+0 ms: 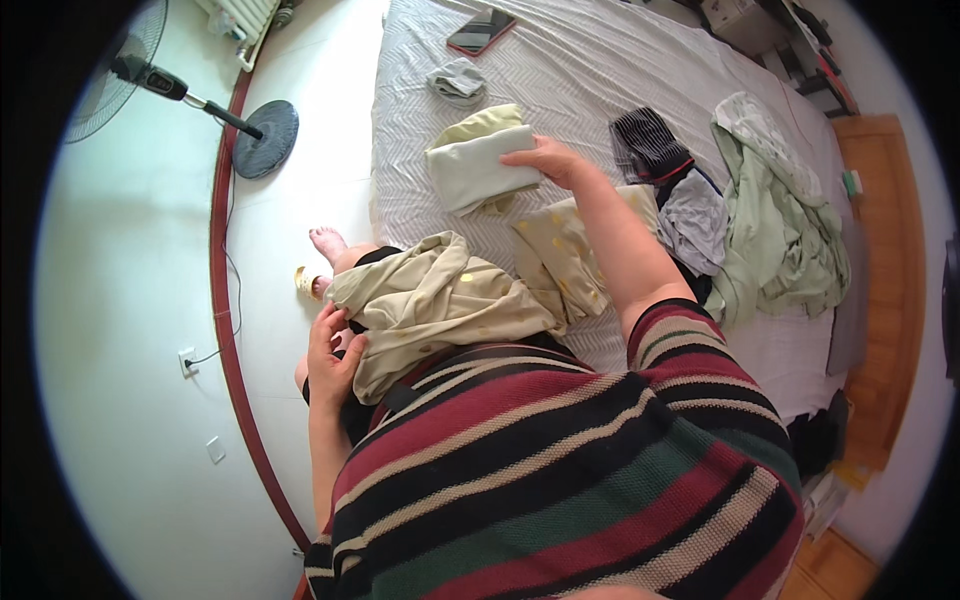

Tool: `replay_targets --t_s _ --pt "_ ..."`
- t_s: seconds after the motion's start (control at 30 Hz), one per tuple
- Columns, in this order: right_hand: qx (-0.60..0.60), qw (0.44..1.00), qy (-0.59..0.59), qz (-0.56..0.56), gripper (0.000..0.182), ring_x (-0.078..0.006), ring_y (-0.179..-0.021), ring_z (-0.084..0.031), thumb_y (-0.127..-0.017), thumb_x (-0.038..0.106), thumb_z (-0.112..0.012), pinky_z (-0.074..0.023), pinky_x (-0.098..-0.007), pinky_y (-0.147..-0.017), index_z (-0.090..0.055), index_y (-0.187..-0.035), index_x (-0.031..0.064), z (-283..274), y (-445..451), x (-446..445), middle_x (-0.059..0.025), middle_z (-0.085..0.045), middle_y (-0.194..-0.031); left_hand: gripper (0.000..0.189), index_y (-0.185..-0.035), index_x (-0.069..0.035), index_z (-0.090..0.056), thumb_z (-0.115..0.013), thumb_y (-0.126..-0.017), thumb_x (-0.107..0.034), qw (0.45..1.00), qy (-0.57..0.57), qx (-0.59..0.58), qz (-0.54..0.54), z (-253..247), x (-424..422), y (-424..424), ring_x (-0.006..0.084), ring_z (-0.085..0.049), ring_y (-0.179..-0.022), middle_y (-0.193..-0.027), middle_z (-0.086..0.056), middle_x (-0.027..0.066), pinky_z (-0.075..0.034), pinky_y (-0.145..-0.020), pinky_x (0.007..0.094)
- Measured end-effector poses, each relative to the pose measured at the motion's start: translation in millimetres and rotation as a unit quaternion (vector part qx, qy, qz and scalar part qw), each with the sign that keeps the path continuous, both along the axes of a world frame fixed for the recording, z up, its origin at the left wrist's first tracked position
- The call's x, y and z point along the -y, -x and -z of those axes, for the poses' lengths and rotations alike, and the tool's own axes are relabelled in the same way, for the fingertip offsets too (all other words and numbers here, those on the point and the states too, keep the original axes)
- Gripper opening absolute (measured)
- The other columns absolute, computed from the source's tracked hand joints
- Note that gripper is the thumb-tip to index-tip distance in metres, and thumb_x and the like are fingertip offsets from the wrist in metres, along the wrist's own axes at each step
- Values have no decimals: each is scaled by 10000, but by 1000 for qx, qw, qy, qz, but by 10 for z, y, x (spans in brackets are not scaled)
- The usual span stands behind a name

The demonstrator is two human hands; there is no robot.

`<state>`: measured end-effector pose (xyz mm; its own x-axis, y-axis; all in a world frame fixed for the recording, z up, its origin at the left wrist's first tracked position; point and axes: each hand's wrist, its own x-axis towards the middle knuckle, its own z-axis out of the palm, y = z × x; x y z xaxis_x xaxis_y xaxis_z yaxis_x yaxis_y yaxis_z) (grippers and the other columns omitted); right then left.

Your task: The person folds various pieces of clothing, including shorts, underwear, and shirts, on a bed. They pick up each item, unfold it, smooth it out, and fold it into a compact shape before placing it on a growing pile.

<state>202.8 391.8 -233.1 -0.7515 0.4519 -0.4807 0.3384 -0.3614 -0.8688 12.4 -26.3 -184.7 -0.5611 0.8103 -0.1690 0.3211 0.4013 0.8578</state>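
Note:
My right hand [551, 159] grips the right edge of a folded pale white-grey cloth [480, 166], thumb on top, which lies over a folded yellow-green cloth [484, 122] on the bed. My left hand [335, 352] rests with its fingers apart at the left edge of a beige fabric [450, 300] with gold spots, spread over my lap; whether it pinches the fabric is unclear. More beige gold-spotted fabric [559, 244] lies on the bed beneath my right forearm. A small folded grey cloth [457, 81] sits beyond the folded stack.
On the patterned bedsheet [570, 82] are a tablet or phone [481, 31], a black striped garment [649, 142], a crumpled grey cloth [694, 217] and a large light green fabric [780, 225]. A standing fan [266, 140] is on the floor at the left, its cord along the wall.

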Motion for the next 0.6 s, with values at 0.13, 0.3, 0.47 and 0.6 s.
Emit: replay_targets --t_s 0.13,0.3,0.47,0.6 --pt "-82 995 42 24 486 -173 -966 -571 -726 179 -731 -459 -300 -828 -547 -1148 23 -84 -158 159 -75 -602 -1070 452 -1191 -59 -503 -668 -775 -125 1000 -17 19 -6 24 -44 12 178 -523 -1066 -1349 -410 89 -436 -840 303" --pt "-102 992 2 77 410 -166 -888 -594 -745 145 -706 -482 -291 -775 -566 -1100 -7 -644 -821 127 -82 -620 -1005 422 -1185 -55 -501 -651 -792 -87 999 -33 32 -13 -18 -48 32 165 -541 -1033 -1333 -424 76 -450 -851 300" --pt "-96 990 -9 106 421 -169 -928 -589 -758 129 -683 -477 -293 -800 -545 -1130 -11 -982 -1636 149 -84 -612 -1037 406 -1187 -11 -485 -631 -811 -54 997 -62 52 -15 42 -60 33 172 -549 -1008 -1332 -406 103 -469 -857 302" --pt "-14 994 -7 104 476 -171 -967 -574 -752 168 -697 -467 -311 -830 -530 -1160 -14 -871 -2127 208 -79 -602 -1068 398 -1183 2 -483 -622 -811 -20 995 -76 57 -23 71 -45 51 154 -555 -989 -1309 -424 115 -474 -842 281"
